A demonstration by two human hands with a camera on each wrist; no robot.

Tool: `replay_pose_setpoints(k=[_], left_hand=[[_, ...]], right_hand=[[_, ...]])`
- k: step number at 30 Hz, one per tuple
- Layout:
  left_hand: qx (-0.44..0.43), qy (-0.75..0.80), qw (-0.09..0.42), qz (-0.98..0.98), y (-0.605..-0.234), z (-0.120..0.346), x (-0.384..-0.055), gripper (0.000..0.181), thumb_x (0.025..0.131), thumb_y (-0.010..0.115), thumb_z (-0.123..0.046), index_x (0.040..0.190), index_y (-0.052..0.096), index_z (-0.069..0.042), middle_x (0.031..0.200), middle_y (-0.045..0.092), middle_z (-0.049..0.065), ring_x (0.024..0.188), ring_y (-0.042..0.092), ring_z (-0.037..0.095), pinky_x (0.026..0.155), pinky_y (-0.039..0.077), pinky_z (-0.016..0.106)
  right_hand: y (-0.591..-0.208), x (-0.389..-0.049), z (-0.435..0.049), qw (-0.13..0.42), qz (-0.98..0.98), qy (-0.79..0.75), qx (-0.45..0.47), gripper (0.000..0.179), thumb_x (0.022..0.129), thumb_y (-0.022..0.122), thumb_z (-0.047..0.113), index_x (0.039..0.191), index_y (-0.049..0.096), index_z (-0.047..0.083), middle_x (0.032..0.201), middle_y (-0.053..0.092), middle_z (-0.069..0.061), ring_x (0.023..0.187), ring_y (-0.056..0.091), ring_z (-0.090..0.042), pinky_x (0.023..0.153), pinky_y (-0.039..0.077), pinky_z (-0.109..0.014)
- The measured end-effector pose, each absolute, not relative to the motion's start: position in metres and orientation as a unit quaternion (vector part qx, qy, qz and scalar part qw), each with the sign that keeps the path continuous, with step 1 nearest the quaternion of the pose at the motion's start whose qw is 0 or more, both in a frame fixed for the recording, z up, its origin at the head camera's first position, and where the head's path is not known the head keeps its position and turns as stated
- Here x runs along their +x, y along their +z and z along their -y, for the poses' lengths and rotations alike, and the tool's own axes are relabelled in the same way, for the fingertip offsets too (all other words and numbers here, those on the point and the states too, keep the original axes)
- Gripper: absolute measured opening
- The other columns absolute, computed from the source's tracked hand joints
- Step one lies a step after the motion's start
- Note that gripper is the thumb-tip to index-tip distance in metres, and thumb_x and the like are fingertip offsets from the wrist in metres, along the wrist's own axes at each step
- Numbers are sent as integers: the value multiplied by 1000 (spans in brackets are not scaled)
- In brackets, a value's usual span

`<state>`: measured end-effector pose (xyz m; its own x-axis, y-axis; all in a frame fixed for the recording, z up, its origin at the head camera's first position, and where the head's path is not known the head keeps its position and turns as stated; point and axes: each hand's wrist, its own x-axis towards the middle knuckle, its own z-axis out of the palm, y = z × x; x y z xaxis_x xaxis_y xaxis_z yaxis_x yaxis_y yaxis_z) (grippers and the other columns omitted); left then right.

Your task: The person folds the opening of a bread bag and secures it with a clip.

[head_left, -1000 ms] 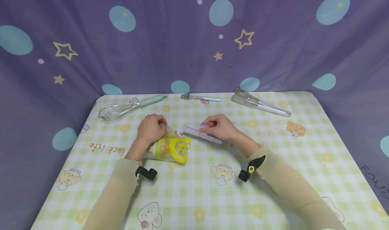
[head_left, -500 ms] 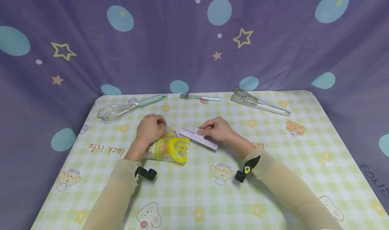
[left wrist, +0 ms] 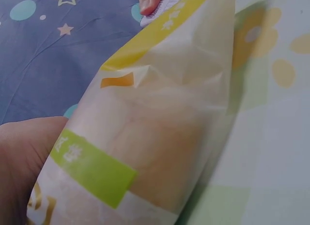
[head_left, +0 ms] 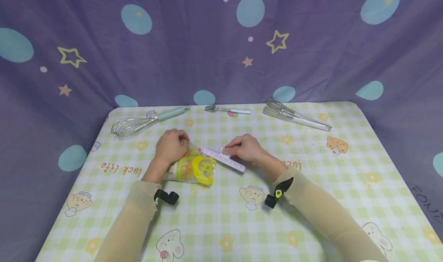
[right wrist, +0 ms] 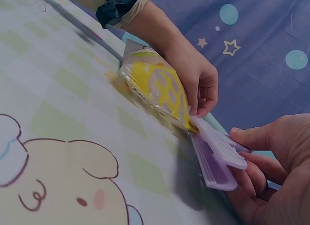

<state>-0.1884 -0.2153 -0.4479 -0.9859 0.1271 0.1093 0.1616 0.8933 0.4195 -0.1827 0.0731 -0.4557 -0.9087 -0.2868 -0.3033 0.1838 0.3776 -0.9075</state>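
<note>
My left hand [head_left: 170, 148] grips the top edge of a clear plastic food bag [head_left: 202, 169] with yellow and green print; it lies on the table. Pale rounded pieces show through the plastic in the left wrist view, where the bag [left wrist: 150, 138] fills the middle. Between thumb and fingers, my right hand [head_left: 246, 150] pinches the handle of a purple bag clip [head_left: 229, 163]. The clip's two long plates [right wrist: 215, 150] stand apart in the right wrist view. Its far end meets the bag's upper corner, beside my left fingertips; whether plastic lies between the plates I cannot tell.
Along the table's back edge lie a whisk [head_left: 149, 122] with a mint handle, a small fork [head_left: 226, 110] and metal tongs [head_left: 295, 116]. A green-checked cloth [head_left: 207, 216] covers the table. Behind it hangs a purple curtain [head_left: 194, 54].
My right hand has brought the bag clip left and slightly nearer to me, up against the bag's corner. The left hand and the bag have hardly moved.
</note>
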Motion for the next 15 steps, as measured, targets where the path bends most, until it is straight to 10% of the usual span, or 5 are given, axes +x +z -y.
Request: replay_pose_setpoints(k=[15], left_hand=[[-68,-208,39,975,-449,213,-190,18,91,60,-12,94,78,-11,97,73,11,100,67,39,88,55,55]], right_hand=[[-455,-178,-65,209,-821,-531,-34,23,87,89,25,103,86,9,98,77,-6,76,71,-12,67,58,-23]])
